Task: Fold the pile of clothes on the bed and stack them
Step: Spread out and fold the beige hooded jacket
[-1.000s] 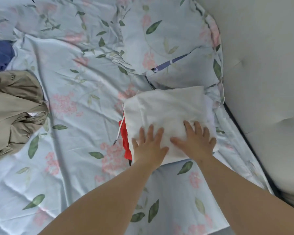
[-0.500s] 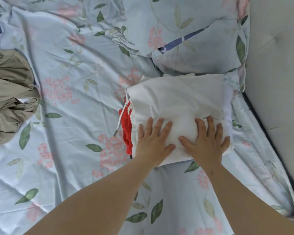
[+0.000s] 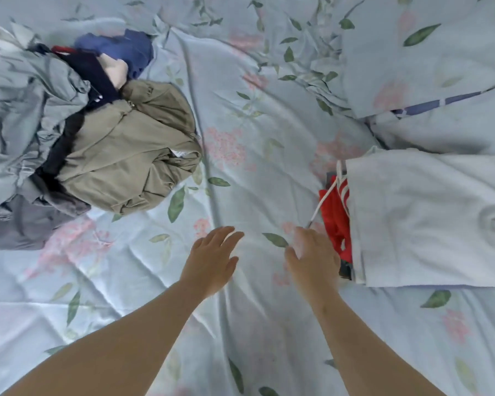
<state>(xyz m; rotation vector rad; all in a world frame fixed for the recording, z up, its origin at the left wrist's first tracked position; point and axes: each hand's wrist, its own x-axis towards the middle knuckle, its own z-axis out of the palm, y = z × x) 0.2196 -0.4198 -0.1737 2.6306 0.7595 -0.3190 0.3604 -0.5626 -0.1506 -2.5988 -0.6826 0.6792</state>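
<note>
The folded white cloth (image 3: pixel 426 218) is stacked — I judge I'm between garments. My left hand (image 3: pixel 212 258) and right hand (image 3: pixel 312 261) are empty, each grip spread — next means reaching left for the crumpled olive jacket (image 3: pixel 126 155).

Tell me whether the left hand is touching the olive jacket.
Apart. The head view shows floral bedsheet between the left hand and the olive jacket.

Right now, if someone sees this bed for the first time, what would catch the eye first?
The crumpled olive jacket atop the unfolded pile at the left draws the eye first. At the right lies a folded white garment, with a red garment peeking from under its left edge.
</note>
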